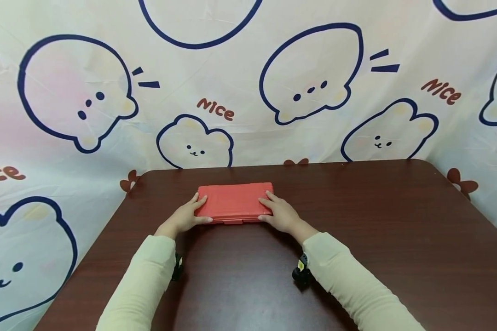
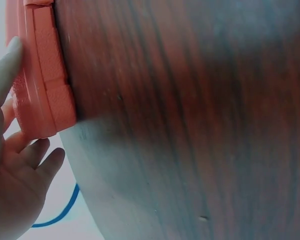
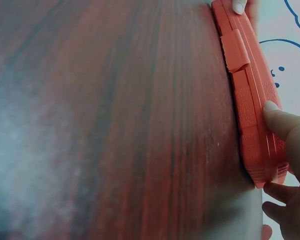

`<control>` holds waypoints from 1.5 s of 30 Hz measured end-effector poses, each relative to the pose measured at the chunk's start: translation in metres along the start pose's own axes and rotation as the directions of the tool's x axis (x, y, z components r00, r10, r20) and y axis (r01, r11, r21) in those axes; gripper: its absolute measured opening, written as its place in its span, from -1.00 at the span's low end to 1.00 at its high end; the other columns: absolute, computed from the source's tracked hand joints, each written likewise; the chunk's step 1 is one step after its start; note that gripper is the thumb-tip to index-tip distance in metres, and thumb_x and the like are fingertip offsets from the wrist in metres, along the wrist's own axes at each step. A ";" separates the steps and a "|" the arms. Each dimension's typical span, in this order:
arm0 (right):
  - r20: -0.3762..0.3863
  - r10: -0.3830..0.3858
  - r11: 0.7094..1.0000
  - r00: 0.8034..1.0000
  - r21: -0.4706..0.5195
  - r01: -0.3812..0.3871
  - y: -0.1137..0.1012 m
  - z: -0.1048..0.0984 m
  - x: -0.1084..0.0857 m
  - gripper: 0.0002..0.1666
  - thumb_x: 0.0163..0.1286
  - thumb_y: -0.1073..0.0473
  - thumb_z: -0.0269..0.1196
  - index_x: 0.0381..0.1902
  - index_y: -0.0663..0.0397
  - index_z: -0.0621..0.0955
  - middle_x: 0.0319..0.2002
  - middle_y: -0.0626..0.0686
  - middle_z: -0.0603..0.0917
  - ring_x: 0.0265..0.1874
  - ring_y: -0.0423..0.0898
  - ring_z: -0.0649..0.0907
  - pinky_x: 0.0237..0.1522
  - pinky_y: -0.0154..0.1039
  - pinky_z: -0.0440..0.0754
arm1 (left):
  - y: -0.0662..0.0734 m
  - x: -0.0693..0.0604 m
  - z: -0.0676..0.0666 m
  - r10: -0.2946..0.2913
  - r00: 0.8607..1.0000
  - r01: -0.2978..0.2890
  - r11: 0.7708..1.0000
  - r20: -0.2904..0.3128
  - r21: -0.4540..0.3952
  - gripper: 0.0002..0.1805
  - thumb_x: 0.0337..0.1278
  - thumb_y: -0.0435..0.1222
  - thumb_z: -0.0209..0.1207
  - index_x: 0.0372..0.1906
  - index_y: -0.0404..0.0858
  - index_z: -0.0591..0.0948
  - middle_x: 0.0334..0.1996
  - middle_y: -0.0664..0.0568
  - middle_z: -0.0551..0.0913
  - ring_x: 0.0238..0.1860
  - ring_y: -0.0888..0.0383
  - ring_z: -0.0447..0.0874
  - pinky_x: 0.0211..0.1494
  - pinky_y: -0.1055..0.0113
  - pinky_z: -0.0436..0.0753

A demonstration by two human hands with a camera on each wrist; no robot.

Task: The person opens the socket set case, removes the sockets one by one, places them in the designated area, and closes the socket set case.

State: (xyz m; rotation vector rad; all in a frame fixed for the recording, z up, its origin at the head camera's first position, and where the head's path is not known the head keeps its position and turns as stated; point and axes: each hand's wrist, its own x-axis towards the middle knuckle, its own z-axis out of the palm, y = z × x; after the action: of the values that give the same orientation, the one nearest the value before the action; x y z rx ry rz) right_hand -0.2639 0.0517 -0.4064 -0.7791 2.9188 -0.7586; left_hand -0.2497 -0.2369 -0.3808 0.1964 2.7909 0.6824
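A flat red plastic case (image 1: pixel 234 200) lies closed on the dark wooden table, its front latch (image 3: pixel 235 51) facing me. My left hand (image 1: pixel 184 217) holds the case's left end, with its thumb along the front edge and fingers at the side. At the opposite end, my right hand (image 1: pixel 283 215) grips the corner. The right wrist view shows that thumb on the lid edge and the fingers around the end. What the case contains is hidden.
The brown wood-grain table (image 1: pixel 397 239) has rounded far corners. Behind it hangs a pale cloth (image 1: pixel 248 82) printed with cartoon bears and the word "Nice". A small black device (image 1: pixel 302 273) is strapped at the right wrist.
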 end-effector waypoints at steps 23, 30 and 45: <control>0.038 0.048 0.996 0.998 0.071 -0.050 0.009 -0.018 -0.046 -0.29 0.10 -0.06 0.20 0.21 -0.04 0.30 0.28 0.09 0.10 0.19 0.06 0.20 0.08 0.00 0.22 | 0.043 -0.031 0.028 0.014 0.997 -0.009 0.998 -0.077 0.059 -0.09 -0.19 0.04 0.21 0.29 -0.20 0.09 0.28 -0.24 -0.09 0.18 -0.23 0.09 0.08 -0.05 0.22; 0.053 0.048 0.996 0.997 0.078 -0.052 0.019 -0.027 -0.069 -0.29 0.09 -0.08 0.20 0.21 -0.07 0.31 0.28 0.09 0.11 0.20 0.06 0.19 0.07 0.03 0.22 | 0.062 -0.043 0.042 0.037 0.991 -0.021 0.993 -0.132 0.120 -0.09 -0.25 0.07 0.24 0.26 -0.20 0.16 0.26 -0.25 0.01 0.14 -0.18 0.20 0.06 0.03 0.30; 0.033 0.057 0.998 0.998 0.021 -0.058 0.032 -0.038 -0.109 -0.28 0.06 -0.07 0.24 0.19 -0.02 0.34 0.25 0.16 0.16 0.15 0.16 0.23 0.01 0.11 0.25 | 0.092 -0.058 0.062 0.152 0.967 -0.086 0.950 -0.205 0.299 -0.10 -0.35 0.18 0.22 0.18 -0.21 0.33 0.15 -0.27 0.24 -0.08 -0.09 0.48 -0.31 0.18 0.53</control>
State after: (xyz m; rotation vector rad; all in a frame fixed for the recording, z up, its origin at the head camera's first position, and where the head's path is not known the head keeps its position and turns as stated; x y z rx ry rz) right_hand -0.1885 0.1450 -0.3988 -0.6953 2.8858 -0.7647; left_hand -0.1702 -0.1399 -0.3781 0.3693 3.1120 0.3345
